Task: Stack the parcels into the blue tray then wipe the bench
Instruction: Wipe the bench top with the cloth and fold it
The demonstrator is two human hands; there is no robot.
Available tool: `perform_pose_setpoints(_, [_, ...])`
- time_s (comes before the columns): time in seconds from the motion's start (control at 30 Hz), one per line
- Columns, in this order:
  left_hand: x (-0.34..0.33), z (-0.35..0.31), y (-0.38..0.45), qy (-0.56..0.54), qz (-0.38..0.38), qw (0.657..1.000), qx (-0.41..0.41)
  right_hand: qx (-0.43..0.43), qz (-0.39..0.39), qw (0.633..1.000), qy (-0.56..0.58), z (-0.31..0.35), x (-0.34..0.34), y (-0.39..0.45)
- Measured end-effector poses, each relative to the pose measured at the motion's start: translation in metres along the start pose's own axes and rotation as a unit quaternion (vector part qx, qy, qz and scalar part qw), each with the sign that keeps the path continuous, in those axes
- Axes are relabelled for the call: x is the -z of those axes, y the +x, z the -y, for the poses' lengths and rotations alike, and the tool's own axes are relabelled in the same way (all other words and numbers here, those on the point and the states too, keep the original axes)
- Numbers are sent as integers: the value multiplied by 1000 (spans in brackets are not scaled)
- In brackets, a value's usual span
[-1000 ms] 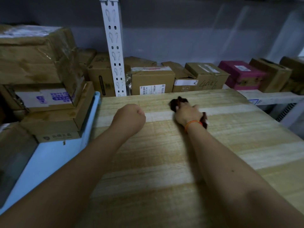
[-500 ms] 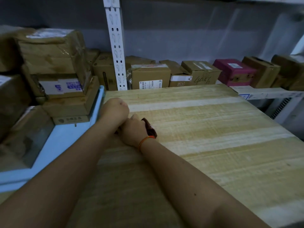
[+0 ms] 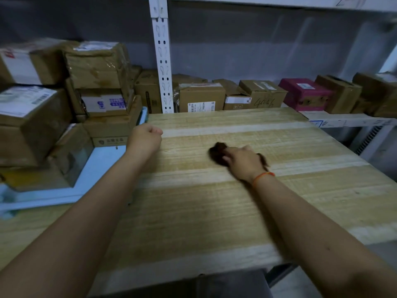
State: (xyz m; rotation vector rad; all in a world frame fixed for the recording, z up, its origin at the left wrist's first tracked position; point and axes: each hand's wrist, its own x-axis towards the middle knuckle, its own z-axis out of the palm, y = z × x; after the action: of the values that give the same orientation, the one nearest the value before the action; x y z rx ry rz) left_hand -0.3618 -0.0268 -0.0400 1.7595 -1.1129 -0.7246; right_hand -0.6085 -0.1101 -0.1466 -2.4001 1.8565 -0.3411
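Head view: I judge stacking done, parcels [image 3: 64, 117] piled in the tray [image 3: 103, 166] at left, and wiping in hand. My right hand [image 3: 242, 162] grips a dark rag [image 3: 218, 151] mid-bench [image 3: 214, 211]; left hand [image 3: 146, 136] is a fist, empty. Next I'd sweep the near boards.

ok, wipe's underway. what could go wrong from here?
1. The left hand is a fist beside the tray; a leftward pass by the right hand with the cloth could hit it or nudge the tray.
2. The parcels in the tray look unevenly stacked; a bump might topple them.
3. Near edge of the bench may get missed.
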Motion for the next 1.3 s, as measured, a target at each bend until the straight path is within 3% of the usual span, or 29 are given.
perform_pose_setpoints(0.2, [-1, -2, -17, -35, 8, 999, -12, -265, -13, 964, -20, -78, 29, -19])
perform_pose_setpoints(0.43, [-7, -5, -20, -50, 24, 998, -13, -367, 3, 930, -5, -53, 30, 1])
perform_pose_setpoints(0.57, [-9, -4, -21, -55, 31, 998, -9, -289, 24, 957, 4, -7, 18, 26])
perform_pose_setpoints(0.73, [4, 0, -18, -76, 20, 997, -3, -112, 54, 992, 23, 81, -1, 36])
perform_pose_setpoints(0.97, [44, 10, -24, -92, -52, 994, 6, 91, 110, 987, 71, 191, -26, 37])
perform_pose_setpoints(1.3, [68, 19, -48, -118, -65, 991, -10, 209, 171, 956, 117, 178, -24, 11])
